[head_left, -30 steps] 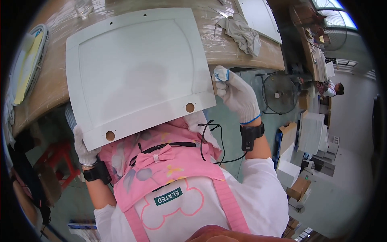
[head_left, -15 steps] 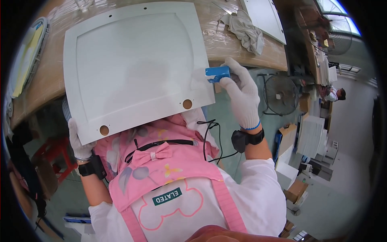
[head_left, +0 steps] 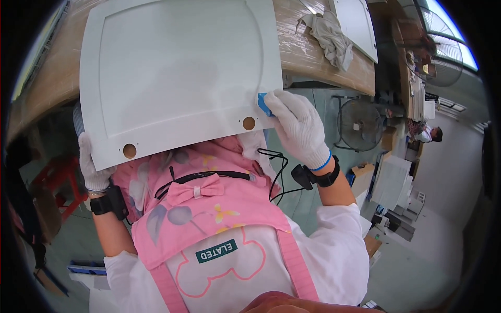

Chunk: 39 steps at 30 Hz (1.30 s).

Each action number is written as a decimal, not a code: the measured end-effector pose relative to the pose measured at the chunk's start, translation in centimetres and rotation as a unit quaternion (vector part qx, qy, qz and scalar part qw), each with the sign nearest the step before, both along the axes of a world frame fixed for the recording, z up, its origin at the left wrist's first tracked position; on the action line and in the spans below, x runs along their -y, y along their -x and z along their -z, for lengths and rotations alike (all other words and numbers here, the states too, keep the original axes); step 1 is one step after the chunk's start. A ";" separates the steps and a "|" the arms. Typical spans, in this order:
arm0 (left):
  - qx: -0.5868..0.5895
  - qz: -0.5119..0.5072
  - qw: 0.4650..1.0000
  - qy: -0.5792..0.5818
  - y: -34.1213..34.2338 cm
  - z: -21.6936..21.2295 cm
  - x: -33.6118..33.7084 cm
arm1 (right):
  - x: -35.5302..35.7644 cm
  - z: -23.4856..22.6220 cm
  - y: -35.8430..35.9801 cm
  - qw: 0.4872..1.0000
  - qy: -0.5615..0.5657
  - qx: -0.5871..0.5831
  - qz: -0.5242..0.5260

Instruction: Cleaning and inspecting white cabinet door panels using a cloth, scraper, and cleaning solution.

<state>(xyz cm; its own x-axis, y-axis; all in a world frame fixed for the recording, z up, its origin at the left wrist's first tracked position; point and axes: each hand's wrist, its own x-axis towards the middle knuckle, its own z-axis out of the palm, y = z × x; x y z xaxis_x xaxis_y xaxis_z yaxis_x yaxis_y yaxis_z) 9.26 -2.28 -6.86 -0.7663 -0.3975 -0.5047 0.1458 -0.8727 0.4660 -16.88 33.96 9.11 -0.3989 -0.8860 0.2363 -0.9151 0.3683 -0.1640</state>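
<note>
A white cabinet door panel (head_left: pixel 177 68) with a recessed arched middle and two round holes along its near edge lies partly on the table and juts out over my lap. My left hand (head_left: pixel 95 164), in a white knit glove, grips its near left corner, the fingers partly hidden underneath. My right hand (head_left: pixel 297 125), gloved the same, pinches a small blue block (head_left: pixel 264 104) on the panel's right border, just above the right-hand hole. Most of the block is covered by my fingers.
The table (head_left: pixel 308 68) wears clear plastic wrap. A crumpled grey-white cloth (head_left: pixel 331 39) lies on it beside another white panel (head_left: pixel 357 23). Floor fan (head_left: pixel 360 122) stands at the right; red stool (head_left: pixel 60 188) at the left. A person (head_left: pixel 428 134) is far right.
My right hand has brought the blue block leftward from beyond the panel's right edge onto its border. The view has shifted, so the panel sits higher. My left hand keeps its corner.
</note>
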 end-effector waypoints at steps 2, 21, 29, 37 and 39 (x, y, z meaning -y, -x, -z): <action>-0.002 0.012 1.000 0.008 -0.2 0.2 0.3 | 0.1 0.1 0.1 1.000 -0.014 -0.004 -0.005; -0.227 0.139 0.962 -0.057 -1.1 2.0 1.5 | 0.9 0.0 0.1 0.999 -0.025 -0.027 -0.038; -0.279 0.152 0.946 -0.065 -1.1 2.8 1.8 | -0.4 0.1 0.5 0.965 0.127 0.178 0.145; -0.258 0.128 0.957 -0.046 -1.3 2.9 1.7 | -1.1 0.7 1.4 0.657 0.303 0.624 0.295; -0.225 0.112 0.966 -0.056 -1.6 3.2 1.8 | -1.3 0.8 1.5 0.587 0.328 0.699 0.241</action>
<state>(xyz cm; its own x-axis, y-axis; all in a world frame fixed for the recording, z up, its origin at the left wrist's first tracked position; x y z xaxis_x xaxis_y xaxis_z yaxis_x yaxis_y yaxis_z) 10.88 -4.09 -10.05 -0.9786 -0.1583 -0.1313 0.1130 -0.9472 0.2999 -18.38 35.24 8.30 -0.7768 -0.4911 -0.3942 0.4689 -0.0332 -0.8826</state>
